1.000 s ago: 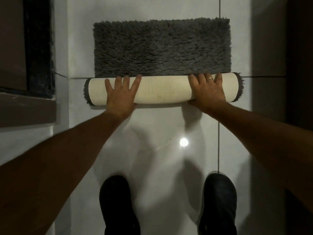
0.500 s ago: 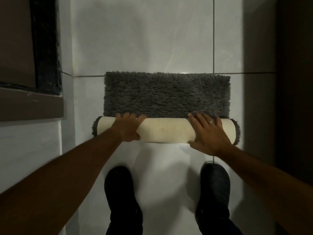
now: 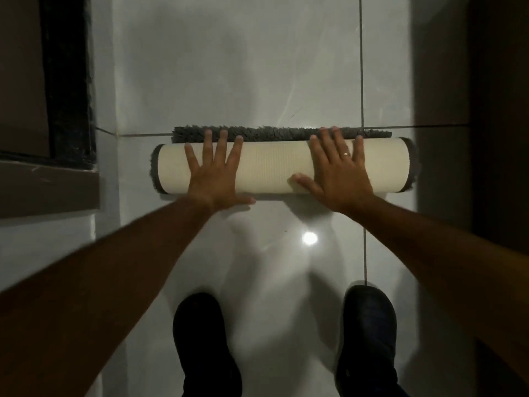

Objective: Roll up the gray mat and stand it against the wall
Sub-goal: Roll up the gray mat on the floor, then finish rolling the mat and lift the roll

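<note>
glossy white tile floor (image 3: 257, 67) fills the view beneath both outstretched arms. cream backing shows on the gray mat (image 3: 272, 170), nearly all rolled into a thick tube lying crosswise under both palms, with only a narrow strip of shaggy gray pile left flat just beyond the fingertips. dark pile shows at each end of the roll, outside either hand. two dark shoes (image 3: 206, 345) stand well back from the wrists, nearer the camera. the left hand (image 3: 213, 173) lies flat on the roll's left part, fingers spread apart, gripping nothing. the right hand (image 3: 339, 173) presses flat on the right part, fingers splayed, thumb along the backing, a ring (image 3: 346, 154) on one finger.
</note>
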